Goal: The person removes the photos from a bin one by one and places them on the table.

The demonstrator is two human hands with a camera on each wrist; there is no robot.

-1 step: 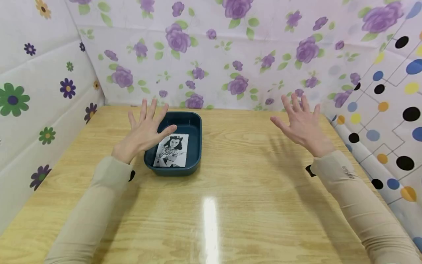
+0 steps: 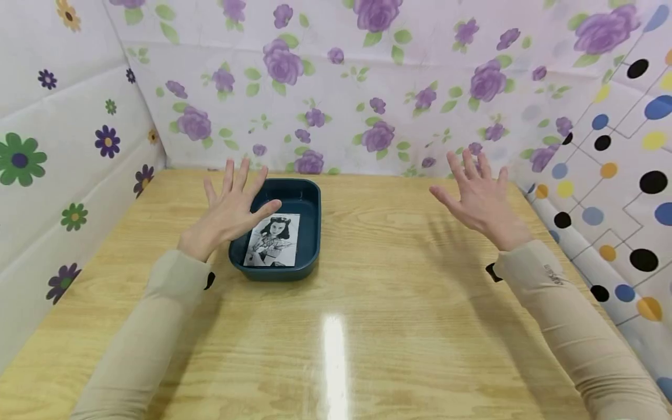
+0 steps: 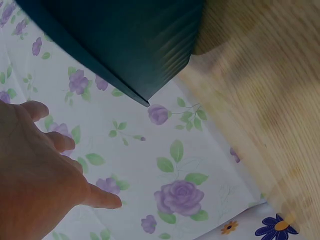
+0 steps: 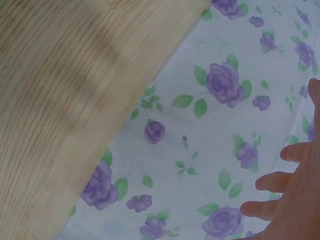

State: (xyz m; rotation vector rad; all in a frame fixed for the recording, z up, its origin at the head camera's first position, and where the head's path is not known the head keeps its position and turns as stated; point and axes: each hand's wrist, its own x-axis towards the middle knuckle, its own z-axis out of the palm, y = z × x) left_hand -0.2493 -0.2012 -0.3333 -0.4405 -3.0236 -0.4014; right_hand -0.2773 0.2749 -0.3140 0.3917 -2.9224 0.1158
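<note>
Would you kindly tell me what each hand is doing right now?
Left hand: open, fingers spread, raised by the blue tray, holding nothing.
Right hand: open, fingers spread, raised above the table, holding nothing.

Looks like a makeshift recording booth: wooden counter (image 2: 399, 326) boxed in by flower-papered panels (image 2: 336, 87) at twelve and nine o'clock, dotted sheet (image 2: 619, 175) at three.

The head camera looked forward and down from above the near edge of the pale wooden table (image 2: 399, 326), taking in both spread hands. The left wrist camera sat close behind the left hand (image 3: 35, 175), facing the far purple-rose wall covering (image 3: 185, 195) and the dark teal rectangular plastic tray (image 3: 125, 40). The right wrist camera faced that same wall, and all three views shared it and the table.
</note>
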